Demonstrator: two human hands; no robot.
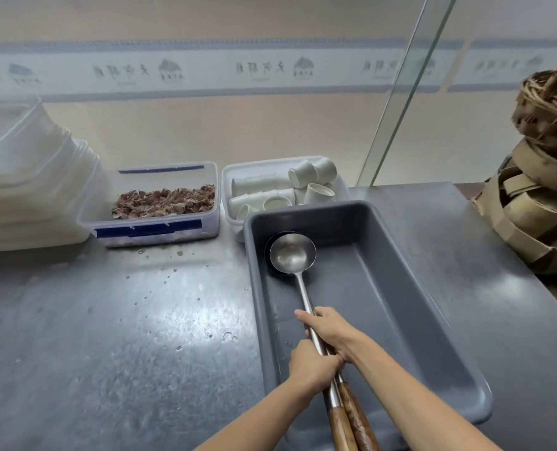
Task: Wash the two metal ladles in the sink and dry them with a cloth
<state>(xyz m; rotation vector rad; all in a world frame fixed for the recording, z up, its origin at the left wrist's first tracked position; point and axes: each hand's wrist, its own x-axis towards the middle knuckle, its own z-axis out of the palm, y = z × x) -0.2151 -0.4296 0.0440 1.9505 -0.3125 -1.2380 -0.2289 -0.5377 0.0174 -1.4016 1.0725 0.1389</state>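
1. Two metal ladles (295, 255) lay stacked in a grey plastic tub (400, 288), bowls nested at the tub's 11 o'clock corner, shafts running together toward 5 o'clock and out over the near rim.
2. The upper bowl faced up, shiny and empty; only a dark edge of the lower bowl showed behind it at 9 o'clock.
3. The right hand (327, 332) came in from 4 o'clock, forearm stretched over the tub, and was closed around the steel shafts, with one finger extended along the metal toward 11 o'clock.
4. The left hand (313, 364) came in from 7 o'clock, wrist bent slightly, and was wrapped in a fist around the same shafts just below the right hand, the two hands touching.
5. The brown wooden handles (348, 418) stuck out side by side beneath the left fist, pointing to 5 o'clock and leaving the bottom of the view.
6. The tub sat on a wet steel counter (108, 336) with water drops scattered at the tub's 9 o'clock.
7. At the tub's 10 o'clock stood a clear box of brown shells (163, 203); at 12 o'clock, touching the tub's far rim, a white bin of small white cups (283, 187).
8. A woven basket (537, 177) stood at 2 o'clock, well apart from the hands.
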